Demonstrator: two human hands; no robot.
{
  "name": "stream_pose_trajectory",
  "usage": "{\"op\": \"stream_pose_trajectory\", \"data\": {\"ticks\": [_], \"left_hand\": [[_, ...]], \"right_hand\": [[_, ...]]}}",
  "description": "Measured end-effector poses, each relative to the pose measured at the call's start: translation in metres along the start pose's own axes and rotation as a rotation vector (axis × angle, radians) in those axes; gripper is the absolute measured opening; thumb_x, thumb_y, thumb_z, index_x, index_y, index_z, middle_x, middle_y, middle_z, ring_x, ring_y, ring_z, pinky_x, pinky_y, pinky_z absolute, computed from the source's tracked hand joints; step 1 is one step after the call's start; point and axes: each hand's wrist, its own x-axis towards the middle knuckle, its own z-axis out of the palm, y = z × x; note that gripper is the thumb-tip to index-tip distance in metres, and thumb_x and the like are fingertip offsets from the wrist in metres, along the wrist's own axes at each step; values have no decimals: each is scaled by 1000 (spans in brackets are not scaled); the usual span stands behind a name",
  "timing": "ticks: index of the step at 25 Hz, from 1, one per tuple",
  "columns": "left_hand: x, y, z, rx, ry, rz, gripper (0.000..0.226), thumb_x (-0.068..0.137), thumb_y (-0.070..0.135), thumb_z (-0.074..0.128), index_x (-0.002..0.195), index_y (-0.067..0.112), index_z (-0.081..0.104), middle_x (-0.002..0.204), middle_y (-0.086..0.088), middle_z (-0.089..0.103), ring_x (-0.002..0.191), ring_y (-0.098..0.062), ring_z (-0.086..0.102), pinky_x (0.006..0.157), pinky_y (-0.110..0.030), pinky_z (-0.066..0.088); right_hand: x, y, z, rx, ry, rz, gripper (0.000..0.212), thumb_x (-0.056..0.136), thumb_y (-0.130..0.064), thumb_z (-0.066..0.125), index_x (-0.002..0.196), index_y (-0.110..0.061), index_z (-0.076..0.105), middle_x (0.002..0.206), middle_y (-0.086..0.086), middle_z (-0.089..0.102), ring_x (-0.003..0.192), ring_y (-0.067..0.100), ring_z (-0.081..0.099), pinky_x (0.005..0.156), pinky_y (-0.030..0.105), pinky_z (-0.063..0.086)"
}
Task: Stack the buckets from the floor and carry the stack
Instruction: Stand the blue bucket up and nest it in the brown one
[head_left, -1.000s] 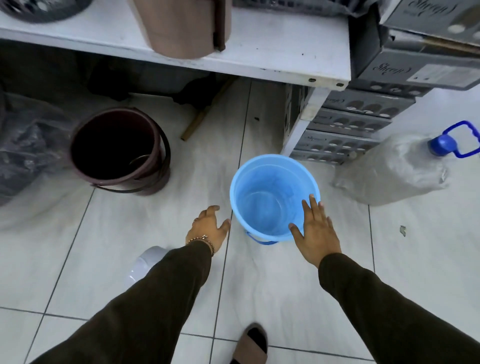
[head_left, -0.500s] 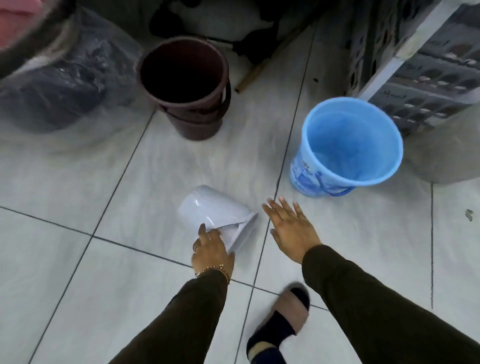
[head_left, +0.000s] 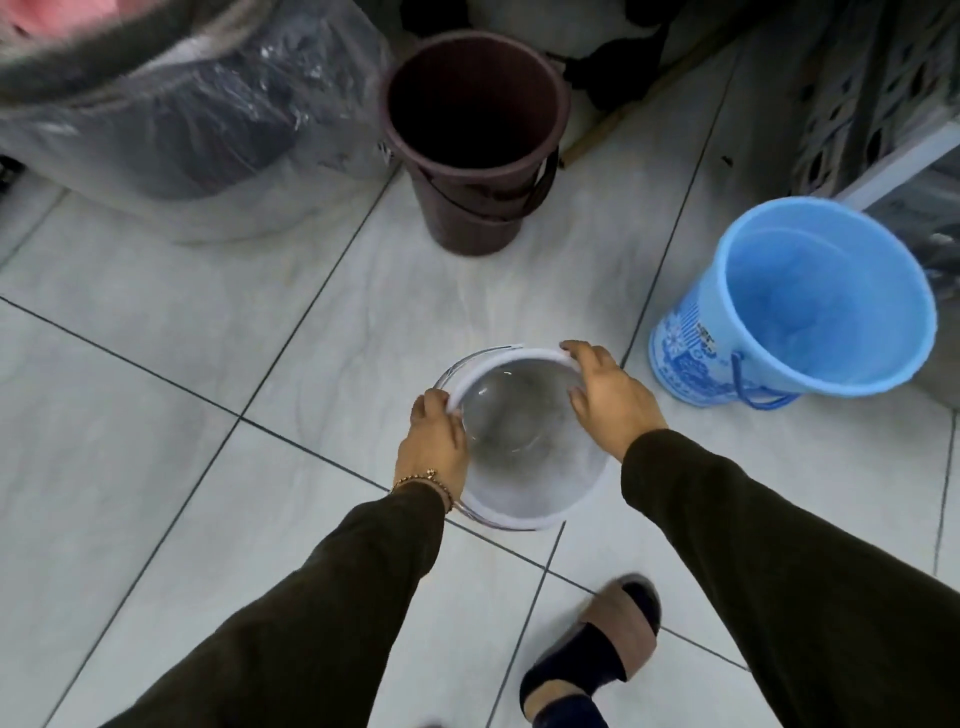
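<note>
Fingers (head_left: 434, 402) of both hands grip white bucket (head_left: 524, 499) rim — opposite sides, upright

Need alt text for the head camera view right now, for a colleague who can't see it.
Both hands, left hand and right hand, grip the rim of a white bucket, mouth up. A brown bucket and a blue bucket stand apart on the tiled floor.

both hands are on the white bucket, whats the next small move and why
Probably lift the white bucket and lower it into the blue bucket to its right. The left hand and right hand grip opposite sides of its rim, it faces mouth up, and the blue one stands open and empty, nearer than the brown bucket.
</note>
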Motion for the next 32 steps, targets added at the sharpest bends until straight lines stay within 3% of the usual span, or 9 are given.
{"op": "stream_pose_trajectory", "data": {"ticks": [4,9,14,17,20,23,26,29,32], "left_hand": [[22,14,-1,-200,-57,-162,30,102,21,36,126,4,38,117,-27,63,103,-43,60,81,-37,42],[33,5,19,-324,-66,-389,40,101,22,37,139,12,31,112,-24,61,104,-47,62,90,-46,53],[32,9,0,-142,-75,-324,60,95,25,50,151,24,26,137,-15,55,122,-38,56,98,-41,47],[20,40,-19,-18,-11,-147,67,93,23,54,152,26,24,160,-5,31,140,-32,40,111,-45,40],[20,80,-28,-22,-81,25,68,88,15,57,148,35,32,163,1,18,139,-30,42,114,-43,39],[27,144,-17,-207,-184,73,64,87,16,66,144,29,41,156,-4,33,140,-25,42,118,-37,34],[45,215,17,-444,-316,-23,61,90,31,66,145,22,42,150,-7,45,138,-27,45,115,-40,39],[75,273,69,-599,-391,-103,58,93,29,61,145,15,41,148,-10,49,135,-31,50,115,-43,39],[89,308,110,-678,-468,-151,36,95,15,59,130,15,50,139,-18,57,115,-30,60,105,-39,46]], "right_hand": [[3,8,-10,44,-84,159,98,91,1,60,161,-28,-2,161,14,23,95,34,69,89,44,60],[-16,14,23,91,-126,162,81,95,-7,56,161,-15,8,167,7,14,115,31,65,102,42,54],[-19,14,11,150,-118,182,73,102,-15,50,162,-13,7,171,2,4,142,26,46,112,40,45],[-32,17,-14,505,-10,427,70,103,-24,52,161,-9,14,170,7,10,152,26,28,121,34,26],[-44,32,-36,1017,138,839,73,101,-40,55,159,-10,23,167,10,23,152,30,29,124,40,22],[-45,64,-65,1456,291,1114,88,92,-67,49,159,-15,26,164,10,31,147,34,35,121,54,30],[-28,101,-91,1598,392,1191,89,87,-77,45,149,-14,41,154,12,43,139,37,45,114,56,39],[3,134,-101,1904,386,1165,78,87,-70,55,147,-21,44,145,6,48,133,35,48,105,51,45],[18,171,-92,1943,285,1198,48,98,-26,59,143,-12,47,143,11,49,116,31,55,94,45,54]]}}
